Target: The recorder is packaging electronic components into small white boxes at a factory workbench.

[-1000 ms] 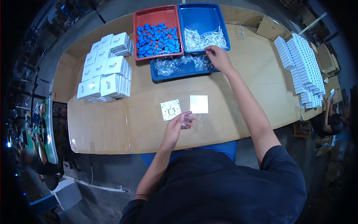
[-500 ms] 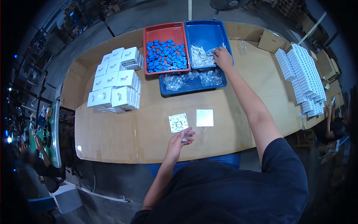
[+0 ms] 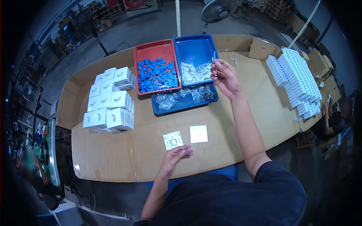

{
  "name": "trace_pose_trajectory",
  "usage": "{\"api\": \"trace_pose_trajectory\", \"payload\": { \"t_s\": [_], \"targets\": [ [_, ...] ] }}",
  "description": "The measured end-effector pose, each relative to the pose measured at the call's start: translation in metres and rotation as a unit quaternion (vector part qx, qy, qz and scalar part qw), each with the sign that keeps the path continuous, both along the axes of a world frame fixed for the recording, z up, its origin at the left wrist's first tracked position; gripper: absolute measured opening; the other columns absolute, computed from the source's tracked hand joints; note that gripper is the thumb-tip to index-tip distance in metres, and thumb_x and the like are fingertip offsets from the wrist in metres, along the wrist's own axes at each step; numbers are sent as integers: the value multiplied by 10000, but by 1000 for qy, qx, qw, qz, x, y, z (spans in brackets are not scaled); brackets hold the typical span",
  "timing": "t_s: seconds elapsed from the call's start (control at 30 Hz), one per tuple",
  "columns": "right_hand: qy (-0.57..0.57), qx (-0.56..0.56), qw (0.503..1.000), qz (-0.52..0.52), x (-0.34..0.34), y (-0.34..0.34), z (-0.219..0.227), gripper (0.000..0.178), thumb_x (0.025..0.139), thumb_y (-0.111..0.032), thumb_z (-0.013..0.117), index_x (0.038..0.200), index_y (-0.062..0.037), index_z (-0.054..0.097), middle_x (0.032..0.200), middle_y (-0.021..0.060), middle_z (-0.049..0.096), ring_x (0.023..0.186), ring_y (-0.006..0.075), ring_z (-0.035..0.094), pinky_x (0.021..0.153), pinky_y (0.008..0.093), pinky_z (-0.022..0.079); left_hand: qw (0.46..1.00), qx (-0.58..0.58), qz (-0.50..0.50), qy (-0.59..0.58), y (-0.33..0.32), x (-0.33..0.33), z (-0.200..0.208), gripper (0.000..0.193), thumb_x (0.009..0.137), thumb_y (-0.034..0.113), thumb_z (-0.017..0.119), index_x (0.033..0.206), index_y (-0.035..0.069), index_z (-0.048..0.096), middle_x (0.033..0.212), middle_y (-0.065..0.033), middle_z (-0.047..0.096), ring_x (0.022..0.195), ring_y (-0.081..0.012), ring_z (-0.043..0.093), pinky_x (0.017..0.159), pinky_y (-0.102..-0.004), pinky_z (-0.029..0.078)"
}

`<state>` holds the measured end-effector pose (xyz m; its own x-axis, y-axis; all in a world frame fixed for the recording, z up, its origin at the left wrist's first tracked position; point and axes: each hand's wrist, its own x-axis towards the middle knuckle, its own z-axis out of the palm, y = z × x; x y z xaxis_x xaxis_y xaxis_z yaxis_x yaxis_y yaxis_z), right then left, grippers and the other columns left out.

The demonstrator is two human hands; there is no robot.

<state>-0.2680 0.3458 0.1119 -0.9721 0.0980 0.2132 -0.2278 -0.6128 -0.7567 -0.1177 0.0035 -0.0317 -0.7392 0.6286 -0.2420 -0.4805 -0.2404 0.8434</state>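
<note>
My left hand (image 3: 174, 158) is closed on a small clear plastic bag (image 3: 185, 151), just below a white square plate with dark cut-outs (image 3: 173, 139). To the right of that plate lies a plain white square plate (image 3: 198, 134). Raised beside the right edge of the blue tray (image 3: 194, 49), my right hand (image 3: 227, 78) pinches a thin pale stick-like piece (image 3: 214, 56); its exact kind is too small to tell. Many slim white pieces (image 3: 194, 72) lie in that tray.
Left of the blue tray is a red tray (image 3: 154, 49) of small blue parts (image 3: 156, 75). A lower blue tray (image 3: 184, 109) holds clear bags. White boxes (image 3: 109, 101) are stacked at the left, more white stacks (image 3: 301, 77) at the right. Cardboard walls border the table.
My right hand has come up out of the slim white pieces, now with a thin piece between its fingers. My left hand keeps the bag, its fingers more closed. The whole view has shifted.
</note>
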Motion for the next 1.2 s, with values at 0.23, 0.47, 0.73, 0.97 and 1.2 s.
{"api": "trace_pose_trajectory", "payload": {
  "t_s": [0.23,0.47,0.73,0.97,1.2],
  "targets": [
    [-20,-6,999,35,31,-18,-12,118,1026,-149,684,1114,-73,669,967,14,678,773,90,576,637,231,451,988,107,80,-74,17,-15,-14,457,1104,309,543,1413,-25,591,1206,-129,711,1064,-221,701,972,-368,558],
    [-154,342,927,-29,83,-66,-80,184,985,-82,719,1144,-16,781,902,-17,686,744,37,525,643,210,415,948,206,134,-199,12,-39,-3,534,1129,444,423,1465,40,520,1297,-96,664,1121,-237,667,972,-391,545],
    [-145,393,907,41,99,-92,-96,81,946,-77,757,1004,-33,793,916,-24,710,766,35,585,665,230,456,948,154,139,-243,0,-22,-11,518,1126,458,435,1417,51,568,1289,-99,689,1143,-251,683,957,-394,563],
    [-29,512,853,97,90,-105,-79,105,913,-55,749,1003,-27,796,913,36,725,763,108,628,667,262,479,950,176,100,-238,9,-21,-9,511,1125,466,440,1401,60,580,1280,-96,705,1134,-256,695,942,-398,582],
    [-54,512,842,161,85,-120,-83,101,927,-44,727,1009,-22,782,897,39,731,760,118,630,676,279,495,953,173,86,-235,12,-21,-15,484,1131,450,427,1402,78,575,1305,-103,696,1186,-272,689,929,-404,594]
  ]
}}
